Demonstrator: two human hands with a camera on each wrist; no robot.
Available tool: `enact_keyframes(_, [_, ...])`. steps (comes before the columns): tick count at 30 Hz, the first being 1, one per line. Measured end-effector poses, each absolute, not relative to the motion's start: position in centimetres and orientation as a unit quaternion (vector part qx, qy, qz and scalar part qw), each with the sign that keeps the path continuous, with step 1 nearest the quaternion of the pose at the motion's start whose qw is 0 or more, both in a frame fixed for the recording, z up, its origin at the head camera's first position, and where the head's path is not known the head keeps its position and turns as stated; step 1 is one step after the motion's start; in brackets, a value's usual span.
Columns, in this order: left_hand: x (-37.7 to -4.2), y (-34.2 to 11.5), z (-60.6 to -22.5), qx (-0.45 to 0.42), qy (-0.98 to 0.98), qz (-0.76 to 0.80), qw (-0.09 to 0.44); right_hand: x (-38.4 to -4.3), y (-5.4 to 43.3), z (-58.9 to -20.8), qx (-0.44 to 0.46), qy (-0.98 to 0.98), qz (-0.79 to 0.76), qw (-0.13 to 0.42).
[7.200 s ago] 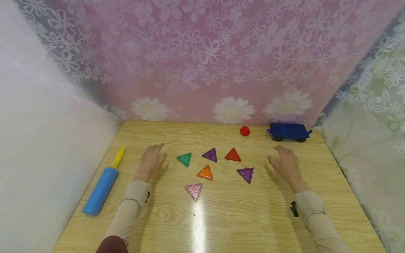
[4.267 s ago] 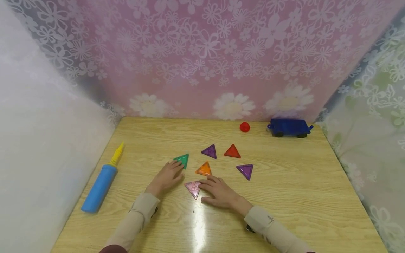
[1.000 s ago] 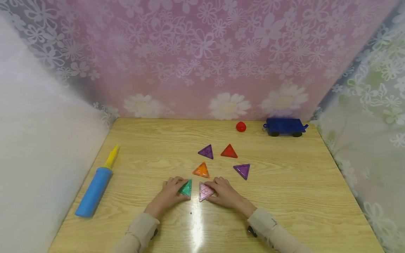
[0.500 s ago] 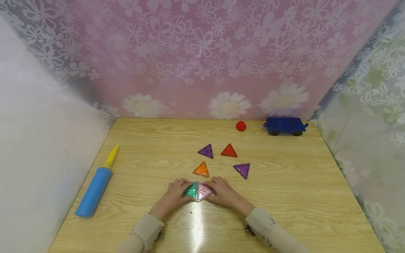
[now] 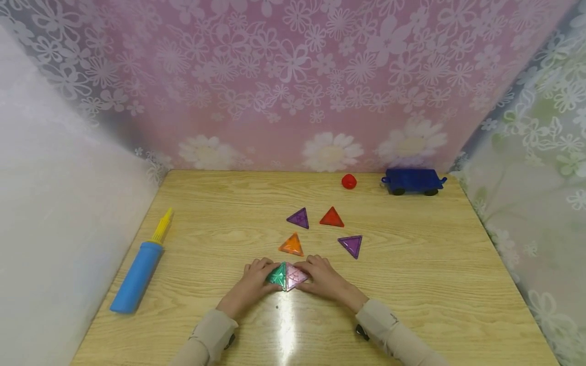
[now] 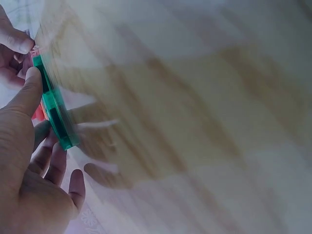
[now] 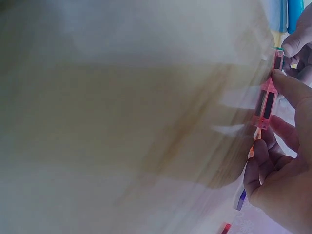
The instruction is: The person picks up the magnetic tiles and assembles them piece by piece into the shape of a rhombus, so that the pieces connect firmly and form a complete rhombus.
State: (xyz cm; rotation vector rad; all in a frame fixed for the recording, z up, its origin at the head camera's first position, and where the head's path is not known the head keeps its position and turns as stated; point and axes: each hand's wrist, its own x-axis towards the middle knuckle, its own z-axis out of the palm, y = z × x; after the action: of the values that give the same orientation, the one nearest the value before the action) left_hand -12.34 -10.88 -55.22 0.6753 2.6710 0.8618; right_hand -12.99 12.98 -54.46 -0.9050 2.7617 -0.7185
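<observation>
Green triangle (image 5: 277,276) points left, pink triangle (image 5: 295,276) right, pair lying crosswise.

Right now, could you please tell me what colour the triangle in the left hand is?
The triangle is translucent green, showing best in the head view.

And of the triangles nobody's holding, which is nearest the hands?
The orange triangle, just beyond the held green one and pink one; the red one and two purple ones lie farther off.

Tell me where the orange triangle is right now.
In the head view, the orange triangle lies near the middle of the table, just beyond the green triangle and pink triangle, with the red triangle farther back to its right.
</observation>
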Motion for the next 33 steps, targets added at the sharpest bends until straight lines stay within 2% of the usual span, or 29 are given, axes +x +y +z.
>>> enact_keyframes(20, [-12.7,-11.9,-55.1,0.238,0.919,0.291,0.114,-13.0,13.1,-54.5,-0.301,0.915,-0.254,0.086])
enact_keyframes(33, [-12.3,-12.0,-54.9,0.222,0.906,0.343,0.113,-13.0,13.0,-54.4,-0.299,0.915,-0.253,0.100])
